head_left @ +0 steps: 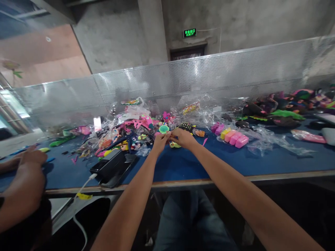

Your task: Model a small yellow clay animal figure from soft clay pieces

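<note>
Both my arms reach forward over a blue table (183,167). My left hand (160,140) and my right hand (183,137) meet at the middle, fingers pinched together around a small yellow-green toy piece (175,144) that shows below them. A round green and blue toy (164,129) lies just behind my left hand. A black toy with yellow dots (186,127) sits right behind my right hand.
A heap of bright toys and clear plastic bags (131,129) covers the table's far left. Pink and yellow blocks (232,136) lie right, dark plush toys (274,111) farther right. A black phone with a white cable (110,167) sits near the front edge. Another person's arm (23,181) rests at left. A perforated metal screen (209,76) backs the table.
</note>
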`<state>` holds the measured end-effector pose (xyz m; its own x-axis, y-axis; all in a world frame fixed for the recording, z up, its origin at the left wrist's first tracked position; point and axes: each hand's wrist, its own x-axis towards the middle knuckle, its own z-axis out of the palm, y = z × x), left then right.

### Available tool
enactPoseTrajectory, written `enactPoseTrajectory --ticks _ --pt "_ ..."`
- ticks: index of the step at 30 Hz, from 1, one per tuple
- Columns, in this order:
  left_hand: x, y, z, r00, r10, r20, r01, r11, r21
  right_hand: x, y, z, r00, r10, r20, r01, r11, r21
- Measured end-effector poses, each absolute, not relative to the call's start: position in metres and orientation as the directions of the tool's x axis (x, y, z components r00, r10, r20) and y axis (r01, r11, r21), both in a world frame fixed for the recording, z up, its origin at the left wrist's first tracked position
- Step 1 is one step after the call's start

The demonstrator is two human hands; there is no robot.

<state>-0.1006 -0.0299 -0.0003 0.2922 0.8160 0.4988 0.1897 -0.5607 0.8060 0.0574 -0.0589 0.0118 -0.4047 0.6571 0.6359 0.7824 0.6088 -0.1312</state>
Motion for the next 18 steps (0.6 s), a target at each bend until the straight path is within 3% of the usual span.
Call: enactPoseTrajectory --ticks 8,13,18 --pt "-0.0977 -0.0302 0.0004 0.284 0.823 0.491 0.17 -0.548 0.819 0.0583 -0.0578 0.012 -0.364 0.687 0.629 0.802 0.575 -0.164" --pt "-0.0974 -0.0319 0.0022 0.264 0.831 0.49 0.17 -0.54 0.824 0.0614 -0.053 0.0127 -0.311 0.636 0.706 0.716 0.646 -0.266" --pt "-0.0978 -0.0319 0.0037 0.286 0.808 0.516 0.158 -0.57 0.806 0.0625 -0.0505 0.0125 -0.314 0.61 0.727 0.667 0.687 -0.289"
